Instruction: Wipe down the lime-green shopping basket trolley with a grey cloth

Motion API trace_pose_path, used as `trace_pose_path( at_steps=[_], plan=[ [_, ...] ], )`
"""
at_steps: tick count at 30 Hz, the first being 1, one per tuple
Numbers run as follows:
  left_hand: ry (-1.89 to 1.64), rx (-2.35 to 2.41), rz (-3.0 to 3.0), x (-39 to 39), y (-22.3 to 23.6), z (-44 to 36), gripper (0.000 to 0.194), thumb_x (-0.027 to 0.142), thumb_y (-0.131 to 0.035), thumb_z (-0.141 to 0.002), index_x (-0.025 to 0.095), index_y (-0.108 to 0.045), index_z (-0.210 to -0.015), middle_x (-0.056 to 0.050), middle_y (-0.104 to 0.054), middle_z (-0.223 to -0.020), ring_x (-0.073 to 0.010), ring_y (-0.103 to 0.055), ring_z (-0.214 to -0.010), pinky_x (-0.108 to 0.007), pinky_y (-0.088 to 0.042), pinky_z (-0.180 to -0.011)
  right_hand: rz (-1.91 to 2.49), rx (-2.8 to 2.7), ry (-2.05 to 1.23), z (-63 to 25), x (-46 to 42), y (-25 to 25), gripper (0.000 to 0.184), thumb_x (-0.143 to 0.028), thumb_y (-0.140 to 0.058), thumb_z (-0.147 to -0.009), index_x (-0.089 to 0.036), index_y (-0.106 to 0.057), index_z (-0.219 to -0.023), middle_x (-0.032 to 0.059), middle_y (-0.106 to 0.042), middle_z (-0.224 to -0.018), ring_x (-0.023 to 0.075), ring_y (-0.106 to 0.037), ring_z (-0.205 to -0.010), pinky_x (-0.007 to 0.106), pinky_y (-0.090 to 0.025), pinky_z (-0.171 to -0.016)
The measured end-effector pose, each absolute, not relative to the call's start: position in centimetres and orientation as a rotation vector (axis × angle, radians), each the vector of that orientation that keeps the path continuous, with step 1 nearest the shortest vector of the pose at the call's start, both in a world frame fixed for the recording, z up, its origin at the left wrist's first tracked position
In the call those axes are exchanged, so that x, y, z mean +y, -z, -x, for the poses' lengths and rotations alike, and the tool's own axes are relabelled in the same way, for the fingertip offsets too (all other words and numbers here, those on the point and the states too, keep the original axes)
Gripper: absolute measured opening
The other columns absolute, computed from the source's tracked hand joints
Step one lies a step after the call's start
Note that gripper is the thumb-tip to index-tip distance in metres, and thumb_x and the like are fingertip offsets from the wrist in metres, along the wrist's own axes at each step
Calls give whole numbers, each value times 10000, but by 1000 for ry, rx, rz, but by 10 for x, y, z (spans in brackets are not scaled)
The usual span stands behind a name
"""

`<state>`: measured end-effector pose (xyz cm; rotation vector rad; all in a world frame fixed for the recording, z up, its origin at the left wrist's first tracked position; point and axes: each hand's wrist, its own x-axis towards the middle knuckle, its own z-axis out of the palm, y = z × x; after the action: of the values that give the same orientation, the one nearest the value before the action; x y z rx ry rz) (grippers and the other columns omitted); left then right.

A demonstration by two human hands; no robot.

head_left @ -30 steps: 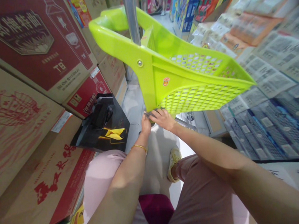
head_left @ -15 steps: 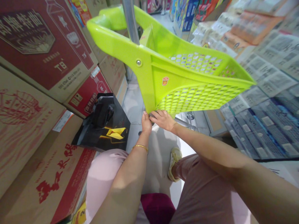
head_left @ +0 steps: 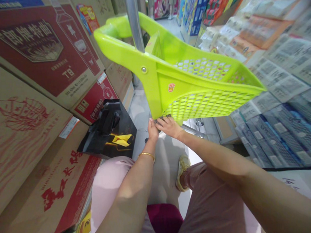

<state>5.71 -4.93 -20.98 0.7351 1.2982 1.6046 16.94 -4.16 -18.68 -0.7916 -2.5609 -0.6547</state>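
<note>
A lime-green shopping cart basket stands in front of me, with slotted sides and a metal pole rising by its handle end. Both my hands meet at the lower corner of this basket. My left hand is closed with its thumb up against a dark metal part under the basket. From the other side my right hand curls its fingers over the same part. Most of that part is hidden by my fingers, so its exact kind does not show.
Stacked cardboard cartons line the left side. Before them stands a black carrier bag with a yellow piece on it. Packaged goods fill the right side. A metal cart leg and my shoe are on the floor.
My view has shifted slightly, so the cartons and bag sit a little lower and further right. The fingers of my right hand have moved slightly on the dark part, which shows more now.
</note>
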Motion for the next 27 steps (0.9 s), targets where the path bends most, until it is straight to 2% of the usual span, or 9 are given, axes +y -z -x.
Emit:
trace_pose_path(
  at_steps=[4,7,10,14,19,21,24,27],
  plan=[
    [-1627,1239,-687,-52,208,-58,395,485,-405,-897,147,-608,-871,-35,-670,-822,-128,-614,-808,-265,-462,-834,820,-2586,632,-170,-44,185,241,-187,-412,-909,-235,-591,-1064,58,-614,-1099,187,-456,-942,340,-287,-754],
    [-1608,1304,-682,-52,203,-58,389,454,-393,-907,145,-607,-808,-30,-653,-769,-133,-608,-771,-277,-457,-815,802,-2569,672,-168,-46,173,239,-187,-413,-908,-233,-586,-1067,52,-612,-1096,190,-458,-935,338,-287,-754],
    [-1626,1437,-753,-49,190,-56,311,306,-381,-924,137,-582,-757,-31,-629,-754,-133,-587,-763,-283,-445,-812,835,-2503,685,-165,-46,156,237,-200,-411,-913,-237,-578,-1077,57,-596,-1118,193,-449,-957,334,-289,-755],
    [-1755,1380,-906,-42,161,-52,200,141,-370,-900,127,-565,-860,-46,-623,-887,-112,-568,-853,-254,-425,-858,933,-2340,683,-160,-41,129,240,-235,-402,-923,-254,-583,-1079,67,-567,-1160,203,-424,-1012,343,-291,-809],
    [-1827,1257,-950,-36,143,-49,182,231,-404,-898,144,-565,-909,-35,-629,-901,-122,-575,-844,-268,-450,-839,967,-2262,662,-158,-35,115,260,-245,-399,-925,-260,-580,-1111,78,-553,-1166,215,-402,-1051,353,-292,-842],
    [-1823,1297,-959,-34,146,-48,195,292,-422,-901,156,-556,-863,-15,-614,-837,-115,-568,-794,-260,-454,-808,944,-2308,656,-159,-34,121,256,-241,-398,-925,-257,-583,-1101,76,-561,-1149,209,-413,-1026,346,-296,-821],
    [-1790,1356,-1008,-32,152,-47,312,401,-374,-923,168,-541,-800,4,-583,-750,-110,-545,-721,-250,-451,-759,913,-2404,653,-161,-35,139,256,-224,-395,-923,-246,-587,-1091,74,-576,-1132,198,-432,-977,340,-296,-789],
    [-1757,1374,-1007,-31,151,-46,343,421,-344,-933,175,-538,-795,0,-586,-750,-120,-549,-735,-250,-449,-762,881,-2479,668,-163,-39,157,246,-208,-404,-915,-217,-601,-1063,80,-587,-1137,200,-440,-964,338,-296,-773]
  ],
)
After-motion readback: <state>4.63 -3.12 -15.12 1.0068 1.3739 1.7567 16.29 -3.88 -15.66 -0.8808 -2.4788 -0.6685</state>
